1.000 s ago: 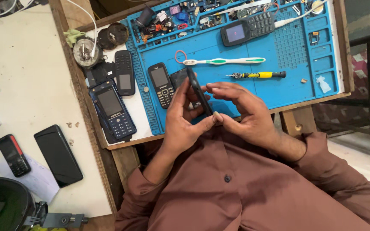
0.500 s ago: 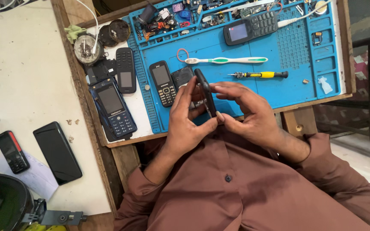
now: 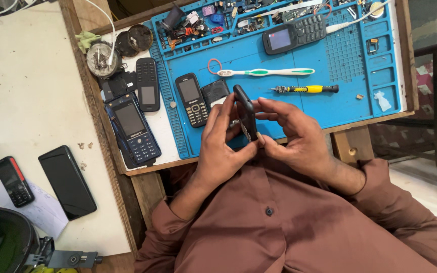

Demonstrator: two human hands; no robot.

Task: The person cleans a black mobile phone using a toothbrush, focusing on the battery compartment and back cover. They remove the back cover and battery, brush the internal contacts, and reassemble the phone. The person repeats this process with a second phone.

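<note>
A: Your left hand (image 3: 223, 146) and right hand (image 3: 292, 134) both clasp the dark keypad phone (image 3: 245, 112), edge-up above the blue mat's (image 3: 330, 108) near edge.

B: Progress?

A: Its casing looks intact; the yellow-handled screwdriver (image 3: 304, 89) and toothbrush (image 3: 266, 72) lie untouched beyond your fingers.

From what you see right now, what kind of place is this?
Most likely a phone repair bench. Both hands, left hand and right hand, hold a dark phone edge-on over a blue repair mat. A yellow-handled screwdriver and several keypad phones lie around.
</note>
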